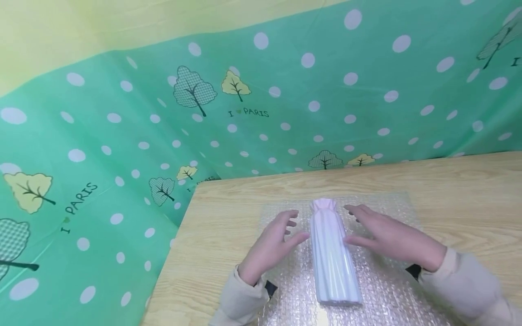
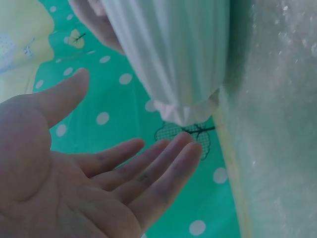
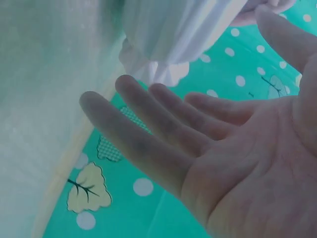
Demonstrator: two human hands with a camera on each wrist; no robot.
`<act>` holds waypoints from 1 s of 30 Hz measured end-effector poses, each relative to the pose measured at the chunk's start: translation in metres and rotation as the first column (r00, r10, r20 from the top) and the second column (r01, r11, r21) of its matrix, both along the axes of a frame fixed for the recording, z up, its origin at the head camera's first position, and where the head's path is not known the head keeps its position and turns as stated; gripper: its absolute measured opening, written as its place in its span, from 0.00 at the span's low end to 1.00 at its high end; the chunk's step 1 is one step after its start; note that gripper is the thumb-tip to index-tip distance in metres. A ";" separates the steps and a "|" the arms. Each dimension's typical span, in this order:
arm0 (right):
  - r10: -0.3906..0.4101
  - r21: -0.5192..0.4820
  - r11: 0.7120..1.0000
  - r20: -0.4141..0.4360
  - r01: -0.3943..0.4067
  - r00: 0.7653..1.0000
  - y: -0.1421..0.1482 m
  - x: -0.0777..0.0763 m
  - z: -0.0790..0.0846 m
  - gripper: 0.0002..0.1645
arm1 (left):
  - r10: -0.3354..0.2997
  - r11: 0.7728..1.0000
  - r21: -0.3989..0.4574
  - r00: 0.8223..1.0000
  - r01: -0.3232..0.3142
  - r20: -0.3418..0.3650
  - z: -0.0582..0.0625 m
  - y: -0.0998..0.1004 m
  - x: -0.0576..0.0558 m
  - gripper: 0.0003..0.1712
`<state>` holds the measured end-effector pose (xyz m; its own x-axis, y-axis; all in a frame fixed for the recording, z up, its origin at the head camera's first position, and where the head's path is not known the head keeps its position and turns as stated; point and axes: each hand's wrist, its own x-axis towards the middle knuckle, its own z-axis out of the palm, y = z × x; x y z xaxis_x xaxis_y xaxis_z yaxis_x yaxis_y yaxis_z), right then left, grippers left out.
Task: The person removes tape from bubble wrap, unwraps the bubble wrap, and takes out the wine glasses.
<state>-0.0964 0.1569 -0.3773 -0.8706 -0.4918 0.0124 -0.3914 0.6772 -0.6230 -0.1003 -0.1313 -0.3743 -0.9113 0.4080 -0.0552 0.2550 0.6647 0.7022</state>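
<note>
A fluted vase, pale pink at its ruffled neck and fading to light blue at the base, lies on its side on a sheet of bubble wrap. To its left is my left hand, fingers apart and holding nothing. My right hand is on the other side, its thumb close to the vase; whether it touches cannot be told. Both wrist views show open palms, the left hand and the right hand, with the vase's ruffled rim beyond the fingers.
Beneath the bubble wrap is a wood-grain table, its left edge slanting toward the front. A green curtain with white dots and printed trees hangs behind and along the left. Beige sleeves cover both forearms, with a dark piece at each wrist.
</note>
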 end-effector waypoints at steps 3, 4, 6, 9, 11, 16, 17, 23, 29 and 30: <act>-0.005 -0.041 0.999 0.030 0.007 1.000 -0.006 0.002 -0.004 0.55 | 0.011 1.000 0.011 0.999 -0.011 0.048 -0.005 0.003 0.000 0.44; -0.006 -0.050 0.999 0.040 0.008 0.999 -0.008 0.002 -0.006 0.55 | 0.014 1.000 0.012 0.998 -0.015 0.063 -0.007 0.005 0.000 0.45; -0.002 -0.079 0.997 0.064 0.007 0.998 -0.012 0.004 -0.009 0.56 | 0.014 1.000 0.015 0.996 -0.016 0.093 -0.010 0.007 0.000 0.47; 0.008 -0.084 0.996 0.077 -0.002 0.997 -0.017 0.005 -0.013 0.56 | 0.008 1.000 0.014 0.992 -0.010 0.125 -0.014 0.011 0.000 0.49; 0.013 -0.084 0.996 0.065 -0.007 0.998 -0.018 0.005 -0.016 0.54 | -0.002 1.000 0.025 0.990 -0.002 0.139 -0.016 0.013 0.000 0.48; 0.032 -0.110 0.994 0.073 -0.024 0.997 -0.018 0.003 -0.021 0.50 | -0.036 0.998 0.063 0.987 0.026 0.157 -0.022 0.018 -0.001 0.47; 0.039 -0.119 0.992 0.087 -0.028 0.995 -0.018 0.003 -0.022 0.49 | -0.042 0.997 0.068 0.986 0.031 0.159 -0.023 0.018 -0.001 0.48; 0.062 -0.128 0.991 0.117 -0.047 0.991 -0.019 0.005 -0.023 0.49 | -0.057 0.995 0.095 0.986 0.043 0.154 -0.028 0.022 0.001 0.46; 0.076 -0.144 0.988 0.139 -0.055 0.987 -0.018 0.004 -0.022 0.49 | -0.054 0.994 0.106 0.988 0.039 0.143 -0.028 0.025 0.002 0.43; 0.077 -0.150 0.987 0.144 -0.055 0.986 -0.018 0.004 -0.023 0.49 | -0.047 0.994 0.106 0.988 0.032 0.144 -0.028 0.026 0.002 0.43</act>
<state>-0.0924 0.1391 -0.4001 -0.8335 -0.5511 -0.0397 -0.3277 0.5509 -0.7676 -0.0987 -0.1058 -0.4025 -0.8795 0.4540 -0.1425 0.1690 0.5779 0.7984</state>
